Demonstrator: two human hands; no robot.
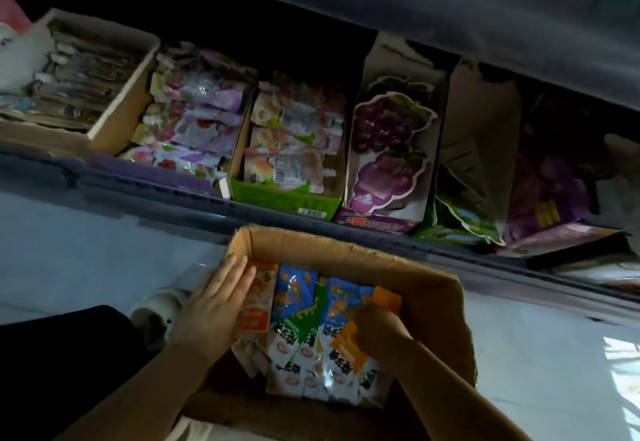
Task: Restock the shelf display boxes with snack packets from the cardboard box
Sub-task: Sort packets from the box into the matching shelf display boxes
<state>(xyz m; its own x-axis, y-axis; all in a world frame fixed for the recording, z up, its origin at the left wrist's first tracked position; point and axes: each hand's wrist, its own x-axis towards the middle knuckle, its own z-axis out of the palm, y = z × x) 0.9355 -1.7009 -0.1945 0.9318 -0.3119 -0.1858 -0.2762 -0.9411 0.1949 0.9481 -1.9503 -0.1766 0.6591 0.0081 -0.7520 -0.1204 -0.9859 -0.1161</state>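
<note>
Two hands sit inside the open corrugated cardboard box (pixel 346 250), bracketing its tight row of glossy, flat snack packets (pixel 301 319): left hand (pixel 214 305) pressed flat, fingers straight, by the left wall, right hand (pixel 375 328) curled over them, grip too blurred to tell, box floor showing nearside.

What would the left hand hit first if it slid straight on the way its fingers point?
Most likely the far wall of the cardboard box, just beyond the fingertips. The left hand lies flat by an orange packet. Depth is unclear, so it might clear the rim.
</note>
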